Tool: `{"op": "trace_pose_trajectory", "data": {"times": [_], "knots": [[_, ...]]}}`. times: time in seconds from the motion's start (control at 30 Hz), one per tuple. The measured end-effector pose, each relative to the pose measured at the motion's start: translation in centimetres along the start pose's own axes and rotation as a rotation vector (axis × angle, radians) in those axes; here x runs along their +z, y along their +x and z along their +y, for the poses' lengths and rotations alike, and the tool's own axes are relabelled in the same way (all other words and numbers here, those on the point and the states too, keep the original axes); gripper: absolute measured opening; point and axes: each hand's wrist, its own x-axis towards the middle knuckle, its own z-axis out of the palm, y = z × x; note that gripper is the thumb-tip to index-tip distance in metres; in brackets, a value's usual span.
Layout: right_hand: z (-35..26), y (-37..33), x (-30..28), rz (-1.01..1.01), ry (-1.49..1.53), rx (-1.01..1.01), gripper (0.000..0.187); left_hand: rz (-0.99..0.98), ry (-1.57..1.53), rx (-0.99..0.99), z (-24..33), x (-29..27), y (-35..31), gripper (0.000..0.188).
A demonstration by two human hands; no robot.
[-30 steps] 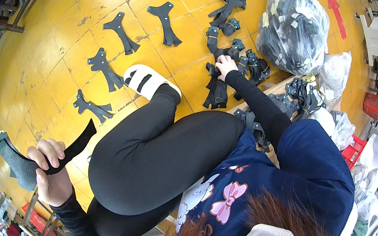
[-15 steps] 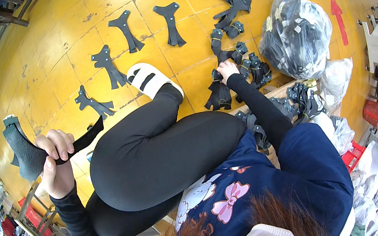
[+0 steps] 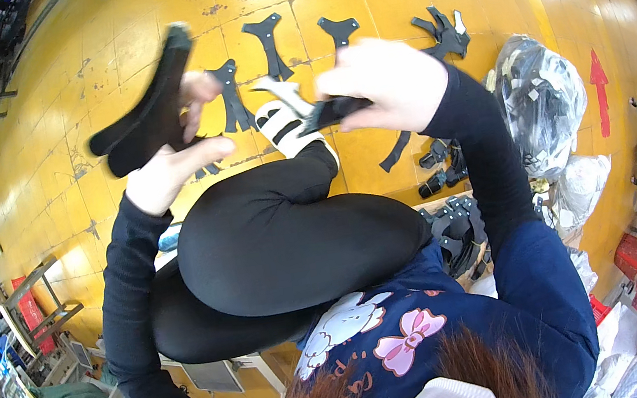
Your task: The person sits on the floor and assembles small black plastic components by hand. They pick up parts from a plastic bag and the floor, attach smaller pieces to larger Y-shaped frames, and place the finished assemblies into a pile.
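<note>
My left hand (image 3: 168, 169) is raised at the left, fingers closed around a small stack of curved black leather pieces (image 3: 147, 114) that fans outward, blurred by motion. Facing it, my right hand (image 3: 397, 86) pinches another dark cut piece (image 3: 334, 111). A pale, smeared end (image 3: 281, 92) shows beside that piece, and a black strip (image 3: 396, 152) hangs below the hand. Both hands are up in front of my bent knee (image 3: 280, 222), apart from each other.
Y-shaped black pieces (image 3: 266, 40) lie in a row on the yellow tiled floor, with a pile (image 3: 442, 33) farther right. Rolled black bundles (image 3: 438, 163) sit near my right arm. A large clear bag (image 3: 540, 97) of dark pieces and a smaller bag (image 3: 585, 182) stand right.
My right hand has risen from the bundles on the floor toward the middle, now holding a dark piece. My left hand has moved right and up with its black pieces.
</note>
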Motion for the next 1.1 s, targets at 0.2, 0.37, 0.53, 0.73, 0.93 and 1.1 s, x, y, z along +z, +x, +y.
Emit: {"op": "trace_pose_trajectory", "data": {"times": [0.2,0.37,0.53,0.73,0.93,1.1], "knots": [[-5.1,9.6,-3.5,0.22,-0.25,-0.452,0.036,-0.226,0.103,0.16,2.4,1.2,-0.1,0.056],[-1.8,8.2,-1.2,0.915,-0.176,-0.403,0.028,0.057,-0.166,-0.129,2.7,0.1,-0.7,0.015],[10.0,-5.2,10.3,0.689,0.182,0.582,0.018,-0.106,-0.891,0.107,1.6,-2.0,-0.9,0.024],[18.1,-23.8,27.5,0.128,-0.183,1.108,0.057,-0.009,-0.537,0.162,0.9,-4.4,-2.8,0.038],[20.4,-26.4,30.5,0.131,-0.106,1.39,0.068,0.309,-0.273,0.202,0.0,-5.1,-3.8,0.037],[19.9,-25.6,27.4,-0.077,-0.145,1.268,0.026,0.197,-0.723,0.204,-0.5,-6.2,-4.2,0.028]]}}
